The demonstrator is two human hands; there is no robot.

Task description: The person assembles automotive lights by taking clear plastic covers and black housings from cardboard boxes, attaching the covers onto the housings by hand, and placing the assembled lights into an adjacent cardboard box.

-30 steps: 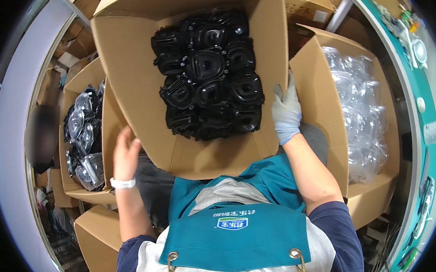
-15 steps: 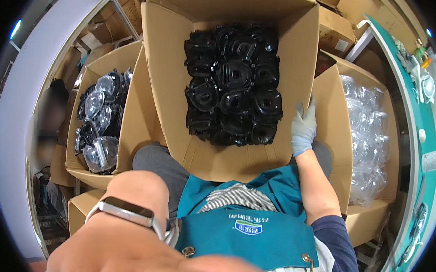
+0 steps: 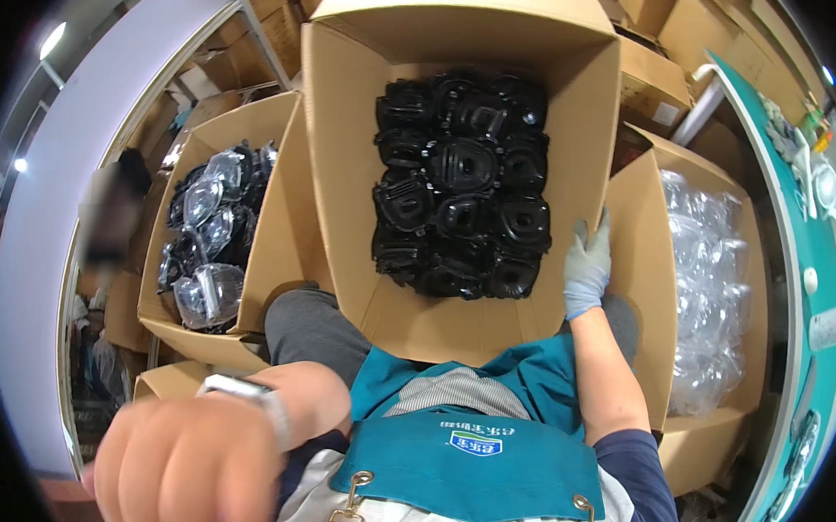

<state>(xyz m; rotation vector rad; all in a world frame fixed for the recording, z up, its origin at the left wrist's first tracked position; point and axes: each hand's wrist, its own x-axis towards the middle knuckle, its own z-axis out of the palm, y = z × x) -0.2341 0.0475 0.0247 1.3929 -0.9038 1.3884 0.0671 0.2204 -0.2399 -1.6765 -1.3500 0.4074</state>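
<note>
In front of me a large open cardboard box leans toward my lap, with rows of black moulded plastic parts stacked inside. My right hand, in a pale grey glove, grips the box's right wall, thumb and fingers along its edge. My left hand is bare and raised close at the lower left, away from the box. Its fingers are curled into a fist and somewhat blurred; the palm side is hidden, so I cannot see whether anything is in it. A watch is on that wrist.
At left, a cardboard box holds clear domed covers and black parts. At right, another box holds stacked clear plastic covers. A teal-topped bench with tools and a small white fan runs along the right edge.
My left hand has pulled back toward the lower left, its fist now fully in view. The whole view has shifted, so the boxes appear slightly lower. My right hand stays on the box wall.
</note>
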